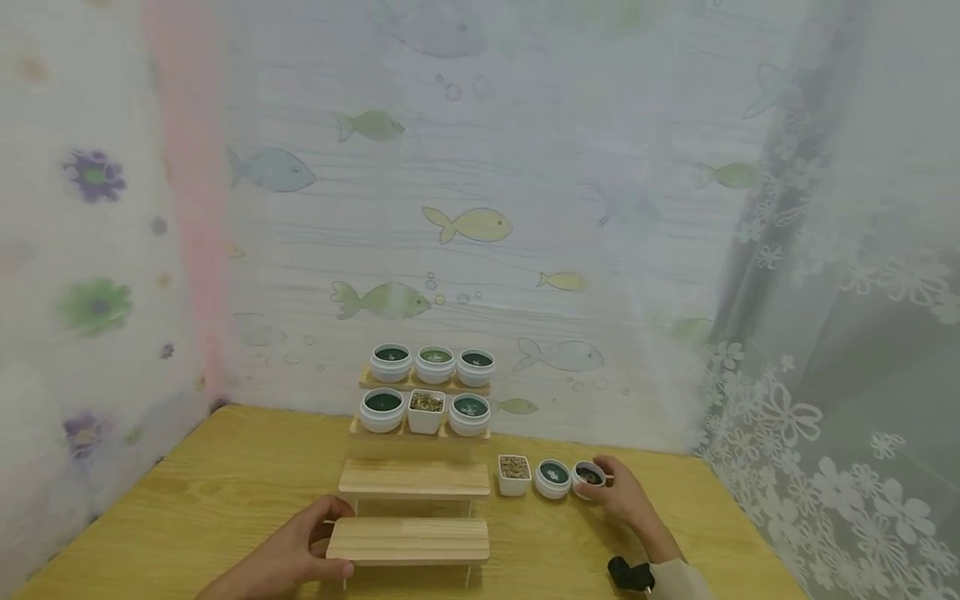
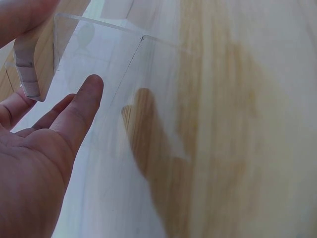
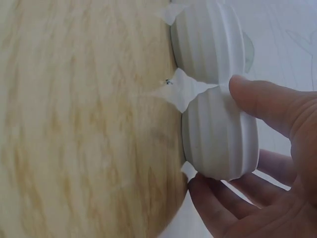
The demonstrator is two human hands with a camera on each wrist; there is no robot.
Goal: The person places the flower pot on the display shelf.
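My left hand [image 1: 300, 546] grips the left end of the front wooden step [image 1: 408, 540] of a tiered stand, thumb at the near edge and fingers at the far edge. In the left wrist view, that plank [image 2: 32, 64] sits between thumb and fingers on clear supports [image 2: 99, 42]. At the right, my right hand [image 1: 622, 496] holds a small round white pot [image 1: 588, 477] with a dark top. In the right wrist view, the thumb and fingers span the ribbed pot [image 3: 218, 134], which stands on the table beside another pot [image 3: 205, 42].
Left of the held pot stand another round pot [image 1: 552, 478] and a square pot [image 1: 513, 475] with grainy contents. Several pots fill the stand's upper two steps; the third step [image 1: 414, 478] is bare wood. A black object [image 1: 630, 574] lies by the right sleeve. A fish-print curtain [image 1: 465, 225] hangs behind.
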